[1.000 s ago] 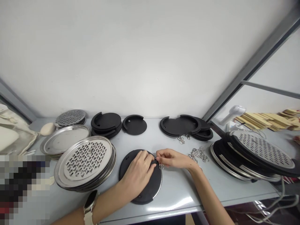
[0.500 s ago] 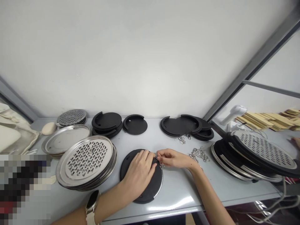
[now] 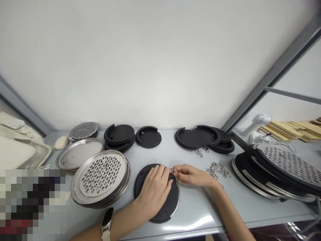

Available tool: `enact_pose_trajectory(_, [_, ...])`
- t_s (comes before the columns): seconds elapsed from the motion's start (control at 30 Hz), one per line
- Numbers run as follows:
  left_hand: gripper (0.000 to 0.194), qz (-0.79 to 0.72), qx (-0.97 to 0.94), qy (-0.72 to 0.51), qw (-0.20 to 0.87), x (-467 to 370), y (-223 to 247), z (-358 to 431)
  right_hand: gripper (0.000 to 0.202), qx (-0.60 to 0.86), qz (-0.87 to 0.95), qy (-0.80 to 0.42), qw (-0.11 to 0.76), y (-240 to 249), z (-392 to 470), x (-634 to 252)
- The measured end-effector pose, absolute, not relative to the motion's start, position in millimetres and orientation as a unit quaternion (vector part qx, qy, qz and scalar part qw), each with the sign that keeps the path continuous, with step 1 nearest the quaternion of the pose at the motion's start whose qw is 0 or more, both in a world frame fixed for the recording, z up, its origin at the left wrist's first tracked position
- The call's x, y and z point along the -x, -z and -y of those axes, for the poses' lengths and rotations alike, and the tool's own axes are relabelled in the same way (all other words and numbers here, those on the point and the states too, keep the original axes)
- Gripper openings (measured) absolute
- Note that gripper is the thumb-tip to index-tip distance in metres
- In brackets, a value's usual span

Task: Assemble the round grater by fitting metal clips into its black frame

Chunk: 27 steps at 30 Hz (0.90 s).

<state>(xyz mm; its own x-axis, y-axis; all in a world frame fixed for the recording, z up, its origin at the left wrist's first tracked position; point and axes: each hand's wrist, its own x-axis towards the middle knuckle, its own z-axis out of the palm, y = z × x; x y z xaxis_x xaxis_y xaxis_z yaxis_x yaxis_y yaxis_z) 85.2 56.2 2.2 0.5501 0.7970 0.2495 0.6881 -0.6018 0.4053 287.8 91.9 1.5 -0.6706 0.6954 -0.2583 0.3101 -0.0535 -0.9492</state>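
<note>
A round black disc (image 3: 164, 209) with a thin silvery edge lies on the grey table in front of me. My left hand (image 3: 156, 187) rests on top of it, fingers together and pressing on its upper part. At the disc's upper right edge, my right hand (image 3: 187, 174) pinches a small metal clip, with a shiny metal ring (image 3: 179, 183) hanging just below the fingertips. Most of the clip is hidden by the fingers. A loose pile of metal clips (image 3: 218, 169) lies to the right, behind my right wrist.
Stacked round metal graters (image 3: 100, 177) and metal plates (image 3: 79, 154) stand at left. Black holders (image 3: 119, 134) line the wall, with another group (image 3: 198, 137) further right. More graters in black holders (image 3: 291, 164) are piled at the right, near wooden strips (image 3: 291, 130).
The whole view has shifted, so everything sits slightly further right and lower. The metal ring by my right fingertips now shows more clearly. Both hands keep their places at the disc.
</note>
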Motion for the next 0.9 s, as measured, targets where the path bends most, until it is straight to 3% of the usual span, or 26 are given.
enact_pose_trajectory(0.63, [0.025, -0.446, -0.854, -0.226, 0.145, -88.7, 4.9, -56.6, 0.038, 0.408, 0.655, -0.614, 0.166, 1.4, -89.9, -285.6])
enact_pose_trajectory(0.9, [0.023, -0.445, -0.854, -0.225, 0.146, -88.3, 4.7, -55.0, 0.039, 0.405, 0.657, -0.615, 0.162, -3.8, -88.9, -286.3])
